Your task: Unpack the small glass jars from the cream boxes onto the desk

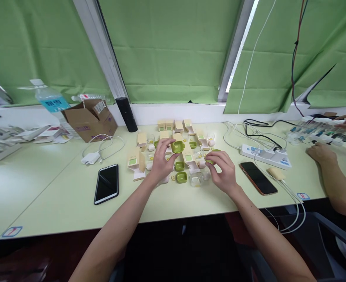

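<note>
My left hand [162,161] pinches a small green square dish [178,147] by its edge, lifted over the things on the table. Between the fingertips of my right hand [224,172] is a green piece [209,160], mostly covered by the fingers. Below and between the hands sit more green dishes [181,178]. A clear glass-like cup [196,180] stands close to my right hand, with white rolled pieces [202,163] nearby. Around them are several small opened cream boxes [188,157] with green labels.
A black-screened phone [106,184] lies left and another phone [258,178] right. A power strip [265,156] with cables is at the right. A cardboard box [92,121] and black cylinder [126,114] stand behind. Another person's hand [322,152] rests at the far right beside clear bottles [316,129].
</note>
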`<state>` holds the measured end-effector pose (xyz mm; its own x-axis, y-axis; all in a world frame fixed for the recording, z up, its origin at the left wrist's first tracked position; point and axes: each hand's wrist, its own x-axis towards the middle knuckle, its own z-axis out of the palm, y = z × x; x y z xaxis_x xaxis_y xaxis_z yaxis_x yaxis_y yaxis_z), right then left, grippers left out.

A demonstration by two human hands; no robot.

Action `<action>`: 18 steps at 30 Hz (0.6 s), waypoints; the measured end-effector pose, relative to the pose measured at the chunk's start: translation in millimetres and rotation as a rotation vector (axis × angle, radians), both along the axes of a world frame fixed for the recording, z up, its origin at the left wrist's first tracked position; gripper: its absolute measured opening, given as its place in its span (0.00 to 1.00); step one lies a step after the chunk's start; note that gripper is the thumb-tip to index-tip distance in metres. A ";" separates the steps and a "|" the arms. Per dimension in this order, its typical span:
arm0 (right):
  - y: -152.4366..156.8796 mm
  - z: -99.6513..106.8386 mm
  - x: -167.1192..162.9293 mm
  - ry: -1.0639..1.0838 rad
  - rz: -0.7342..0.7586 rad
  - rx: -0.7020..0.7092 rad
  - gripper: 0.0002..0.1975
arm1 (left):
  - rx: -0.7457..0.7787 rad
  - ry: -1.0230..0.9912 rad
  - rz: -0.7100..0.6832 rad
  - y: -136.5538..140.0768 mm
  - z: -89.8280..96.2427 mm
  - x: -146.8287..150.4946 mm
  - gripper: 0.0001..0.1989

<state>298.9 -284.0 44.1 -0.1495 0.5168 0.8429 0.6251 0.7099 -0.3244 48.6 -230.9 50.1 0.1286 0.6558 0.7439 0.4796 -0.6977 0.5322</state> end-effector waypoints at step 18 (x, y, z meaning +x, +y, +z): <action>44.0 9.9 -54.3 0.056 0.294 -0.130 0.24 | -0.152 -0.166 -0.250 3.0 -10.2 3.7 0.22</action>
